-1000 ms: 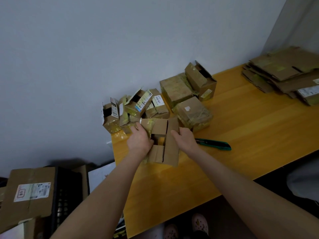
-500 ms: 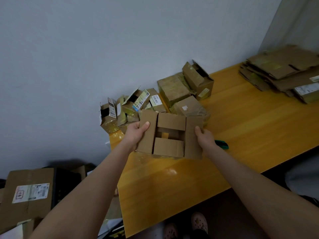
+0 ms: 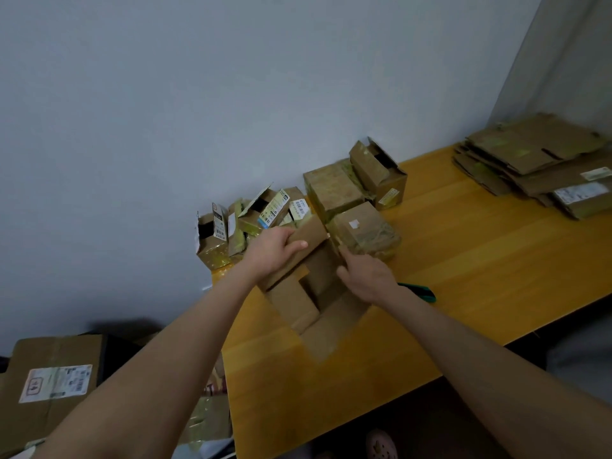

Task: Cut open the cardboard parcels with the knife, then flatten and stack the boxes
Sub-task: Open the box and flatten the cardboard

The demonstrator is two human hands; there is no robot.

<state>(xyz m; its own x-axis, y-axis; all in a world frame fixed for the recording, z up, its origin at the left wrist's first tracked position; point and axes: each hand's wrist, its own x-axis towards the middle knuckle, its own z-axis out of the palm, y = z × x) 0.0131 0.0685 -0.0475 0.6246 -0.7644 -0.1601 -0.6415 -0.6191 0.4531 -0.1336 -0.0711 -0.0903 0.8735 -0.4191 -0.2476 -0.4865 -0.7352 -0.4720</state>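
An opened brown cardboard box (image 3: pixel 316 326) lies tilted and partly collapsed on the yellow wooden table (image 3: pixel 480 260), its flaps spread toward me. My left hand (image 3: pixel 273 251) grips the box's upper left flap, thumb on top. My right hand (image 3: pixel 367 276) holds the box's right wall, index finger stretched along it. The green-handled knife (image 3: pixel 422 292) lies on the table just right of my right wrist, partly hidden by it. A stack of flattened boxes (image 3: pixel 536 164) sits at the far right of the table.
Several taped and opened parcels (image 3: pixel 334 190) crowd the table's back left by the grey wall. A labelled carton (image 3: pixel 49 382) stands on the floor at the left. The table's front edge runs diagonally, with shoes (image 3: pixel 381 445) below it.
The box was held up with its flaps facing me; now it is tipped down and skewed on the table. My left hand moved to its top flap, my right hand to its right wall.
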